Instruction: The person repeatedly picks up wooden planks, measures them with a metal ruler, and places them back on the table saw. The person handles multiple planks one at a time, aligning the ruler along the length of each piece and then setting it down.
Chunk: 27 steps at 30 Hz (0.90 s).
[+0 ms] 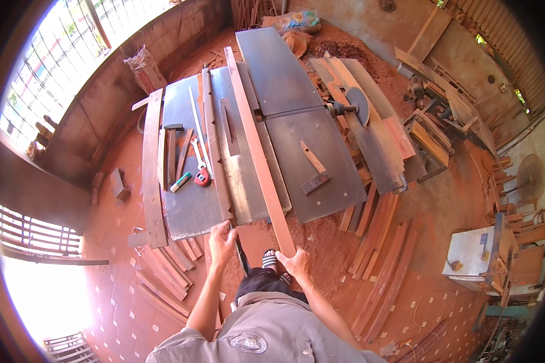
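Observation:
A long, narrow reddish wooden board (257, 151) runs lengthwise over the metal machine table (248, 199). My right hand (297, 266) is closed around its near end, thumb on top. To the left, my left hand (223, 242) has its fingers curled at the near end of a long brown fence rail (215, 145). Left of the rail lie a red tape measure (202, 177), a green marker (180, 182), a wrench (198, 154), a steel ruler (200, 130) and a hammer (172, 145). Another hammer with a wooden handle (313, 157) rests on the right-hand plate.
A round disc on a shaft (358, 107) stands at the table's right side, beside more planks (381, 139). Stacks of boards (384, 278) lie on the dusty floor at both sides. A white cabinet (468, 254) and a fan (530, 175) are at right.

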Available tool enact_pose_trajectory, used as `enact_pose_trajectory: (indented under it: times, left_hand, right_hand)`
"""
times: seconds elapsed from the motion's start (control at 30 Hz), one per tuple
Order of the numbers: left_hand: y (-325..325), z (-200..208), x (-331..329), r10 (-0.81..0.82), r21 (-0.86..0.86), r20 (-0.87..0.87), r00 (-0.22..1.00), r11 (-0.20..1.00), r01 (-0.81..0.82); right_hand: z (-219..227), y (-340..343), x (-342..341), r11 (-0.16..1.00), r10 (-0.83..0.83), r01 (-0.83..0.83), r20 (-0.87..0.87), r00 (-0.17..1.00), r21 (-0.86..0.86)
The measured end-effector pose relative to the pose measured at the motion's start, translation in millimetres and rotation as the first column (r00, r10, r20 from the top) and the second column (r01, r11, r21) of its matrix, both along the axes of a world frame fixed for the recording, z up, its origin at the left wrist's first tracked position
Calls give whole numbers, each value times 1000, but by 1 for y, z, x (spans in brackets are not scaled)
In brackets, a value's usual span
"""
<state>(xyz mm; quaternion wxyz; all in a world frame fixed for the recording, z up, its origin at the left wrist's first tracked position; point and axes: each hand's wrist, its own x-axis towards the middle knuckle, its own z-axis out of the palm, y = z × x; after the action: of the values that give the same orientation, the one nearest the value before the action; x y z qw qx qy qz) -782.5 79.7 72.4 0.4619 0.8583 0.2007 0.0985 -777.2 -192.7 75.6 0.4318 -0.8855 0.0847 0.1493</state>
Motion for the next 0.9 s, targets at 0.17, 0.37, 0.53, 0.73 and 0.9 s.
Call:
enact_pose_trajectory:
  times: [0.17,0.37,0.53,0.73,0.9]
  left_hand:
    - [-56,-24,35,-17,-256,-10,1000,967,14]
    - [-79,-3,160,-26,-523,-177,984,849,-71]
    - [-106,33,217,-89,-831,-212,973,540,-132]
    - [-191,32,190,-160,-958,-178,971,254,-134]
    - [-232,23,219,-285,-996,-81,955,-17,-89]
  right_hand:
    - [16,-19,6,999,42,-46,-184,982,-19]
    - [61,-69,-15,995,66,-75,-144,987,-60]
    - [127,-103,-80,995,-37,15,-224,974,-103]
    - [138,-135,-141,927,-169,179,60,984,-329]
    - [164,-132,-137,849,-215,309,254,943,-428]
